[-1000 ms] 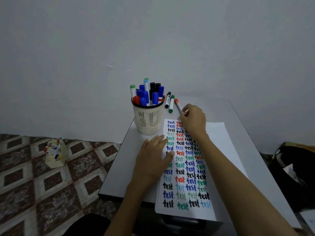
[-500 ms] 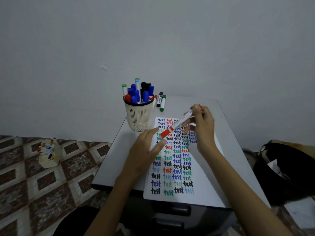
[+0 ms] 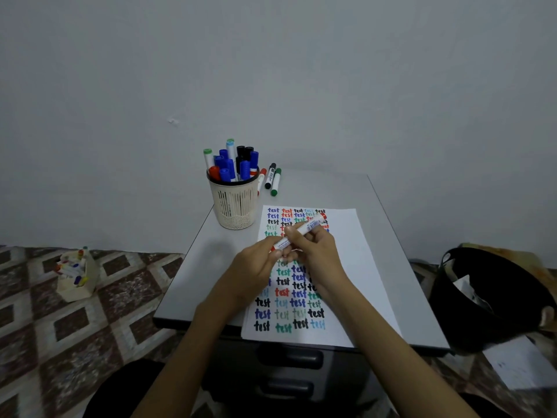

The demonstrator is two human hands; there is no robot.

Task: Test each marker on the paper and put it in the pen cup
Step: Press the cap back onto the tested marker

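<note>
A white marker with red ends (image 3: 309,226) is held slantwise above the paper (image 3: 346,260), which is covered in rows of the word "test" in several colours. My right hand (image 3: 316,251) grips the marker's middle. My left hand (image 3: 256,270) pinches its lower red end, which its fingers mostly hide. The cream pen cup (image 3: 235,203) stands left of the paper's top edge, holding several markers. Right of the cup lie a red marker (image 3: 261,176), a black marker (image 3: 270,175) and a green marker (image 3: 275,181).
The paper lies on a small grey cabinet top (image 3: 388,218) with drawers below, against a bare wall. On the patterned floor at the left stands a small box of markers (image 3: 75,276). A black bag (image 3: 488,297) sits at the right.
My right hand has brought the red marker down toward me over the paper. My left hand has lifted off the sheet and closed on the marker's lower end.
</note>
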